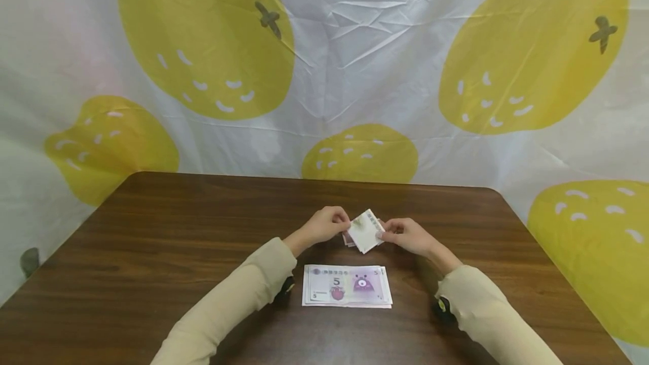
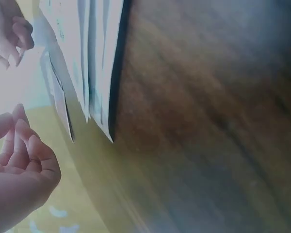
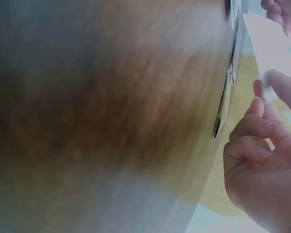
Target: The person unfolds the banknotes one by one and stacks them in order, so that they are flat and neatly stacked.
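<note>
Both hands pinch a small white paper note [image 1: 366, 232], which has a greenish mark and dark print along one edge. It is turned cornerwise in the head view. My left hand [image 1: 325, 224] grips its left corner between thumb and fingertips; my right hand [image 1: 408, 235] has the right corner, thumb on the face. The wrist views show the left hand [image 2: 24, 170] and right hand [image 3: 264, 150] with fingertips together at the bright, washed-out paper. Behind and below the note, partly hidden, lie some pinkish notes [image 1: 347, 239].
Nearer to me, a stack of purple play banknotes [image 1: 365, 299] marked 5 lies flat between my forearms. The brown wooden table [image 1: 228, 207] reaches back to a white curtain [image 1: 324, 72] with large yellow fruit prints.
</note>
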`<control>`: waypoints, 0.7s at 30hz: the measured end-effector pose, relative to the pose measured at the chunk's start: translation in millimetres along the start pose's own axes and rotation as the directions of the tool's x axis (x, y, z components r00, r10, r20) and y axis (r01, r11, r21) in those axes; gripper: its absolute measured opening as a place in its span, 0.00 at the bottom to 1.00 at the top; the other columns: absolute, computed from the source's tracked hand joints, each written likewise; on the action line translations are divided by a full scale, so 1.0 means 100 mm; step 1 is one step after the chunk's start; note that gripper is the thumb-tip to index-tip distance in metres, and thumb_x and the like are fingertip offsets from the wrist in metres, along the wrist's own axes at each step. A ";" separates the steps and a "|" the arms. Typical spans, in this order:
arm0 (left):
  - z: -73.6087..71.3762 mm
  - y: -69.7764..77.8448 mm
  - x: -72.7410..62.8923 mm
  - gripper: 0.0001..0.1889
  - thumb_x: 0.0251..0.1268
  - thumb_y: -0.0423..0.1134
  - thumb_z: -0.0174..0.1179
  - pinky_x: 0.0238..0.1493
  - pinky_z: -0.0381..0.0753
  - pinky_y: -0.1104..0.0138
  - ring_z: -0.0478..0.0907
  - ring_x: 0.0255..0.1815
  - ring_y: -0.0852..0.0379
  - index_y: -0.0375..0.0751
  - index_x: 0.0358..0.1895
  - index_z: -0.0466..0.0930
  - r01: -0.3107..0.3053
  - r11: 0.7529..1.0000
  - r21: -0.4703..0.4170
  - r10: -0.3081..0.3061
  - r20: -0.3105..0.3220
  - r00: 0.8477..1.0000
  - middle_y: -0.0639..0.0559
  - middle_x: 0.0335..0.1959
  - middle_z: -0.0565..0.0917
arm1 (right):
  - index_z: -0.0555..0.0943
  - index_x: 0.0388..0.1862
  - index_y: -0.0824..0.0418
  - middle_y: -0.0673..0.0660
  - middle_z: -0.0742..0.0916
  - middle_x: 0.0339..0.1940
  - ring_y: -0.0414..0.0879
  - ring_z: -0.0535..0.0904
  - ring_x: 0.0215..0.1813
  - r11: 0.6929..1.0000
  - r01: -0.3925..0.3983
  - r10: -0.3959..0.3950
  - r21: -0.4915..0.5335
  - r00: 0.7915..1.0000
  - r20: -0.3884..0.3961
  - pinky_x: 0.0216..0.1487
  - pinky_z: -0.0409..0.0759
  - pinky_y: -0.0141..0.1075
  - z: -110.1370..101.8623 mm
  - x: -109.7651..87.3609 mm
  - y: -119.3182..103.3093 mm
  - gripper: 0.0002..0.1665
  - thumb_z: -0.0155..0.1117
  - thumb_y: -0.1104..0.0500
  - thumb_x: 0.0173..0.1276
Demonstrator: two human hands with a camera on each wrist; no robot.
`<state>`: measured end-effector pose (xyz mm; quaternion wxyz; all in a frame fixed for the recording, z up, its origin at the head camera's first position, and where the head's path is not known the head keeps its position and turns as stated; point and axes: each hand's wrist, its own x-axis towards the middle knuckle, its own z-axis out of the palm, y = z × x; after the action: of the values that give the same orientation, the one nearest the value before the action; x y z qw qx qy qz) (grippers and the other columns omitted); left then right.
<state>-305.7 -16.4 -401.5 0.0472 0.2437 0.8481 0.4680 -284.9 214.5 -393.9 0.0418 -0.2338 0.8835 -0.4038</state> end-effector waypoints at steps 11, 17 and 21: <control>-0.12 0.27 -0.24 0.04 0.59 0.28 0.53 0.28 0.70 0.65 0.74 0.27 0.47 0.26 0.33 0.72 0.115 0.952 -0.282 -0.113 0.025 0.993 0.35 0.27 0.79 | 0.74 0.35 0.76 0.48 0.66 0.09 0.36 0.58 0.12 0.942 -0.134 0.132 0.307 0.991 0.028 0.15 0.56 0.28 -0.01 -0.05 -0.11 0.15 0.55 0.61 0.63; -0.12 0.22 -0.25 0.04 0.59 0.29 0.53 0.25 0.67 0.68 0.70 0.22 0.58 0.29 0.34 0.72 0.156 0.935 -0.319 -0.146 0.055 0.988 0.38 0.28 0.80 | 0.71 0.35 0.80 0.48 0.65 0.09 0.36 0.57 0.12 0.930 -0.148 0.152 0.337 0.988 0.013 0.15 0.55 0.28 -0.02 -0.09 -0.27 0.15 0.52 0.63 0.64; -0.11 0.09 -0.21 0.05 0.58 0.32 0.55 0.22 0.66 0.70 0.66 0.19 0.60 0.31 0.33 0.74 0.148 0.943 -0.297 -0.133 0.072 0.989 0.40 0.26 0.79 | 0.73 0.35 0.77 0.49 0.65 0.09 0.37 0.57 0.12 0.934 -0.144 0.149 0.328 0.989 0.011 0.15 0.56 0.28 -0.01 -0.10 -0.27 0.14 0.53 0.63 0.64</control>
<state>-286.7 -30.3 -391.0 0.1388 0.1845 0.7804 0.5812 -266.2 204.4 -374.0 0.1037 -0.1542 0.8192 -0.5425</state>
